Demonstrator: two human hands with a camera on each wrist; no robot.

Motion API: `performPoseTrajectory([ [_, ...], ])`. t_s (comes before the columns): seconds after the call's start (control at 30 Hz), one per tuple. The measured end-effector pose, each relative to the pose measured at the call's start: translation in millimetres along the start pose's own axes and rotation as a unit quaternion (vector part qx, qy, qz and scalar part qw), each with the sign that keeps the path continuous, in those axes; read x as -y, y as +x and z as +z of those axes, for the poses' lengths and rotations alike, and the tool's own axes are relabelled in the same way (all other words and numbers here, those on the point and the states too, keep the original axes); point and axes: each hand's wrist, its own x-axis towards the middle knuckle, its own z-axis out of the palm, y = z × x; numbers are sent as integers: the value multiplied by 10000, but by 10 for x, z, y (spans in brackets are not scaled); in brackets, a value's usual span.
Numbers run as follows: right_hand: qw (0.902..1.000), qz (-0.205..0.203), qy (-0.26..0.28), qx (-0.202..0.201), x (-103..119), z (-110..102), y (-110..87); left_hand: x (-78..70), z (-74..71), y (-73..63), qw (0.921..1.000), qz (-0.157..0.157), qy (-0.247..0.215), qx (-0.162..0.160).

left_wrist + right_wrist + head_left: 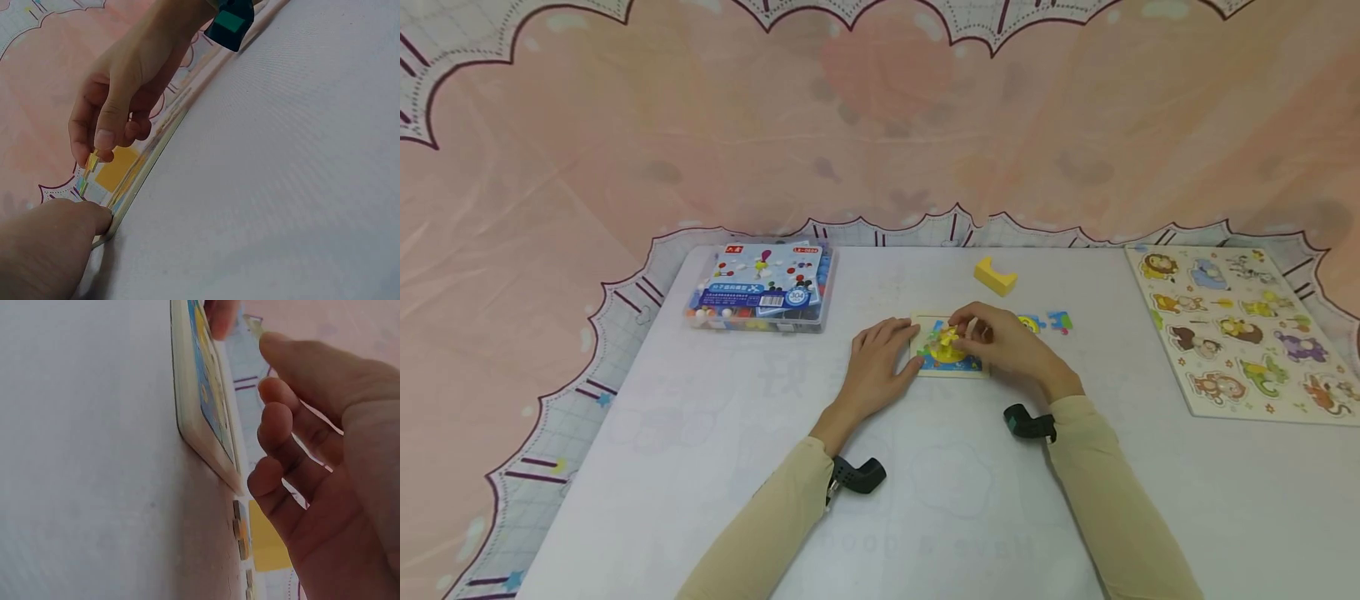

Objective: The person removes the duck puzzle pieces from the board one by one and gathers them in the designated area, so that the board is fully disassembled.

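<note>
A small jigsaw board (951,372) with a pale frame and a blue and yellow picture lies on the table between the hands. My left hand (878,360) rests at its left side, fingers fairly straight, the thumb against the frame. Over the board, my right hand (1011,343) pinches a small, mostly yellow jigsaw piece (92,162) between thumb and forefinger. The other right fingers curl loosely in the right wrist view. The fingers partly cover the picture. Two loose jigsaw pieces, one yellow and blue (1030,322), one blue and green (1060,322), lie just right of the board.
A yellow notched block (996,277) sits behind the board. At the back left stands a clear plastic case (760,287) with coloured balls inside. A large animal-picture board (1247,333) lies at the right. A patterned cloth (880,125) hangs behind the white table (925,517).
</note>
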Motion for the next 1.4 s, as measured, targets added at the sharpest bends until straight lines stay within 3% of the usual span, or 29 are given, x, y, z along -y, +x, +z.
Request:
performPoseTrajectory([
  [0.67,9974,624,346,-44,-79,-188,-99,-6,-1,1,10000,20,-15,-58],
  [0.9,9973,568,455,-51,-147,-260,-141,-10,-2,5,10000,9,-24,-52],
  [1.4,9966,642,345,371,-278,-414,-244,-21,-6,1,10000,-5,-13,-74],
])
